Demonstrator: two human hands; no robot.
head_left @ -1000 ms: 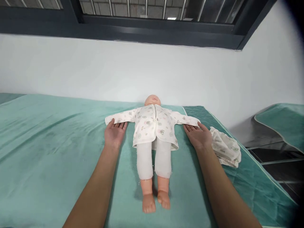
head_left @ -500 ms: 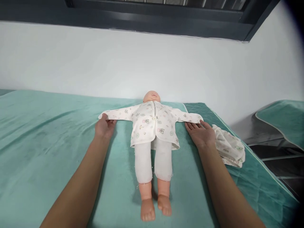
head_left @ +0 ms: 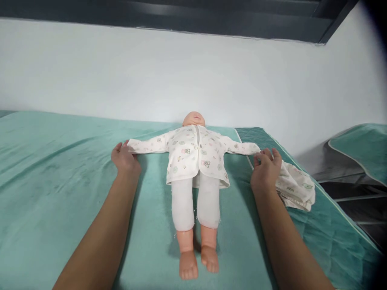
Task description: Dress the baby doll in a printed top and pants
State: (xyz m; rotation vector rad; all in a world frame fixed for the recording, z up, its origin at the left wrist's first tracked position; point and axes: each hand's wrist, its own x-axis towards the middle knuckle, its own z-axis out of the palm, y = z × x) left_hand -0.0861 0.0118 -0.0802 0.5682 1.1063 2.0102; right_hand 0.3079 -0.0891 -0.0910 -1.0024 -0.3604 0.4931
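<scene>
Hands, two: your left hand appears to pinch the end of the left-side sleeve; your right hand curls at the end of the right-side sleeve, grip impossible to tell. Jacket, one, white, printed, on a doll lying face-up, head near the far edge of the surface. Cloth bundle, one, near its right edge. Change: your palms, upturned beneath the sleeves half a second ago, now turn inward at the ends; judged effect, both sleeves drawn straight.
</scene>
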